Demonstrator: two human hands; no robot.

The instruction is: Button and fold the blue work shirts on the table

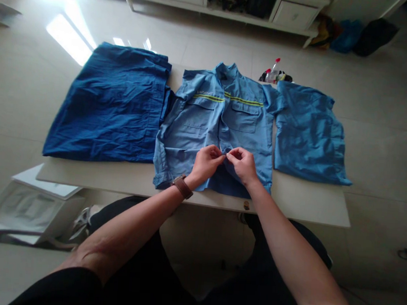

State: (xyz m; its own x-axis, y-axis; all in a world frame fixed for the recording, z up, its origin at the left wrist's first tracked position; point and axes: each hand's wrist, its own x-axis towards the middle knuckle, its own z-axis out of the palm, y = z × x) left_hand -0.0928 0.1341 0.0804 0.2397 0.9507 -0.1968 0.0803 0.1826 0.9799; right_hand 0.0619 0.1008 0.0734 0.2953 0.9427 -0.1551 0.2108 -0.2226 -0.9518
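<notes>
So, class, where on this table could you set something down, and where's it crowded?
Bare table runs along the front edge, below the dark trousers and pale garment. Crowded at the jacket, under the left hand and right hand.

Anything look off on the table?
Yes: the lower front of the light blue jacket gapes and bunches between the left hand and right hand. Its hem sits uneven, unlike the flatter upper part.
</notes>
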